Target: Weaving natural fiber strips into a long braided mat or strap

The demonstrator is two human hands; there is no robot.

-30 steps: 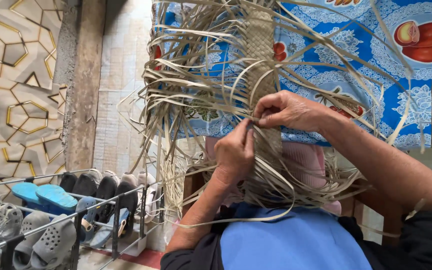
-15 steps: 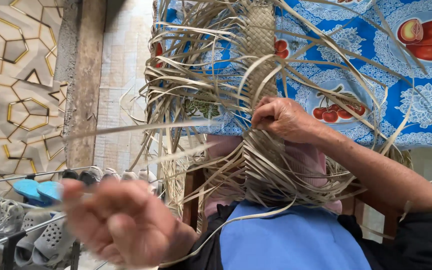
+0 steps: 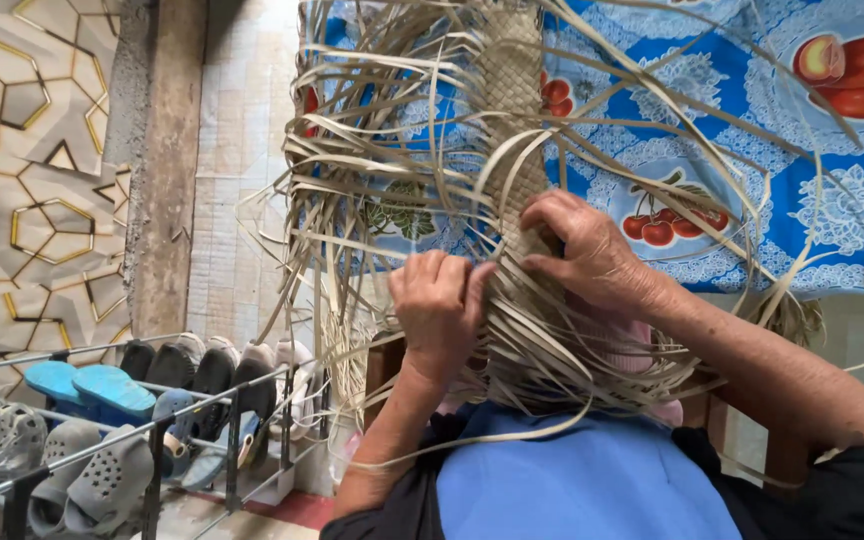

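Our left hand (image 3: pixel 439 305) is curled shut around a bundle of loose straw strips (image 3: pixel 372 200), while our right hand (image 3: pixel 592 255) pinches a strip against the lower edge of the woven band (image 3: pixel 514 70), which hangs in front of us and reaches up to the top of the view. To do this well, we judge we should keep the pinch tight at the weave's edge, pull each strip flat and snug, and keep the loose ends apart. Behind hangs a blue fruit-printed cloth (image 3: pixel 812 180); lower left stands a shoe rack (image 3: pixel 102 440).
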